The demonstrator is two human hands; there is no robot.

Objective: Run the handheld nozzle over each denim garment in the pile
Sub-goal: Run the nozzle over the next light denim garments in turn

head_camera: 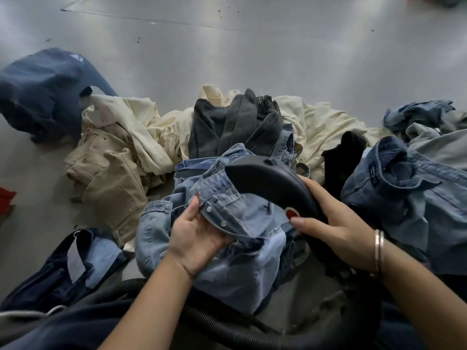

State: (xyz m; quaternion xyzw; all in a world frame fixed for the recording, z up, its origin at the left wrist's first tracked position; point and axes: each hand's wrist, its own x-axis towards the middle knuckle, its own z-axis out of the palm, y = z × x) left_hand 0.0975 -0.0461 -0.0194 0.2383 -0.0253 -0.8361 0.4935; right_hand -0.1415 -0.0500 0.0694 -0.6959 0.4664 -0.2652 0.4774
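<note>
Clothes heaped on a shiny grey floor [252, 46].
Our left hand [199, 236] pinches the light denim shirt [227, 261] in the pile's middle; our right hand [326, 218] wraps the black nozzle [273, 178] touching it.

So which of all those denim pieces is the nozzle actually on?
The pale blue snap-button denim shirt in the middle, held by the left hand; the black handheld nozzle rests on it alone.
</note>
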